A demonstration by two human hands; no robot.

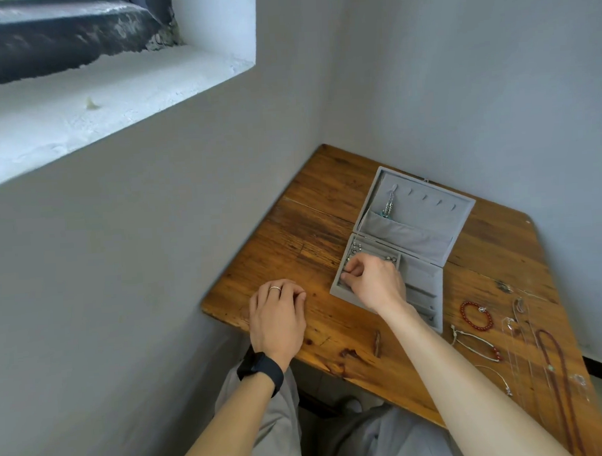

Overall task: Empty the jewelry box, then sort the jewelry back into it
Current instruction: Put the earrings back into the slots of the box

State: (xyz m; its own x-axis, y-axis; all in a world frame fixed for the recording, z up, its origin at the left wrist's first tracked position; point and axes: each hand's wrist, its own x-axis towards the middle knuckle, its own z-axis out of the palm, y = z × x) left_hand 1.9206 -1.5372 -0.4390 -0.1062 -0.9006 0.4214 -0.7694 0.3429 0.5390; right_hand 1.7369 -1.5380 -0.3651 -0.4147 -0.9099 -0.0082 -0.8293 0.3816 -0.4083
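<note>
Several bracelets and necklaces (463, 314) lie on the table (310, 227) beside the open jewelry box (424, 273), so emptying seems unfinished: the right hand (375, 279) pinches among small pieces (355, 251) in its left slots, though I cannot tell whether it holds one, the left hand (277, 309) rests slack and empty on the table, and the next move calls for a fine, careful lift.

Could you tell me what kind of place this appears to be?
Likely a plain room at home: a worn wooden table in a corner of bare grey walls, beside a deep window recess.
</note>
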